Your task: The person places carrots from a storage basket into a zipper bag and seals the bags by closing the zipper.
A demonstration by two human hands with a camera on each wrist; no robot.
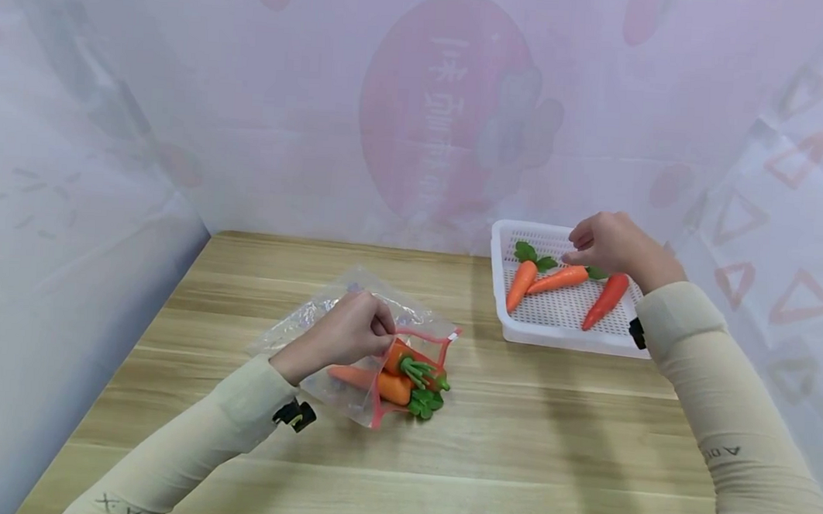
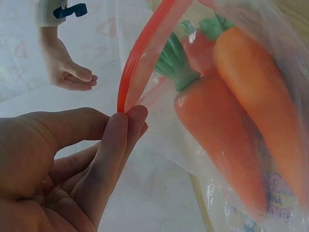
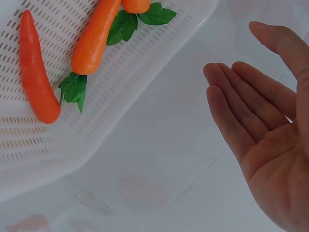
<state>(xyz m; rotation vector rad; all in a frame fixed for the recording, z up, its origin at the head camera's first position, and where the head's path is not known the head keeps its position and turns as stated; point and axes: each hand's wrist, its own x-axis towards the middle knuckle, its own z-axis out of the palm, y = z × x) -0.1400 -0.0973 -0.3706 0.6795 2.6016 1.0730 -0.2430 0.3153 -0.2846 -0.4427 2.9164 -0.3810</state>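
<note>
My left hand (image 1: 353, 328) pinches the red zip edge (image 2: 131, 72) of a clear zip bag (image 1: 382, 293) between thumb and fingers. Inside the bag lie an orange carrot (image 2: 260, 92) and a darker orange carrot (image 2: 219, 128) with green stems. A red vegetable with a green tip shows behind them; their green tops reach the bag's mouth. Over the far right of a white basket (image 1: 568, 339), my right hand (image 1: 615, 243) hovers with fingers loosely extended and nothing held. Two orange carrots (image 1: 522, 284) with leaves and a red pepper-like vegetable (image 1: 606, 301) lie in the basket.
The bag and basket sit on a wood-grain table (image 1: 513, 449), the bag left of the basket. Printed pale sheets (image 1: 284, 149) hang behind the table and along both sides. The basket stands close to the back sheet.
</note>
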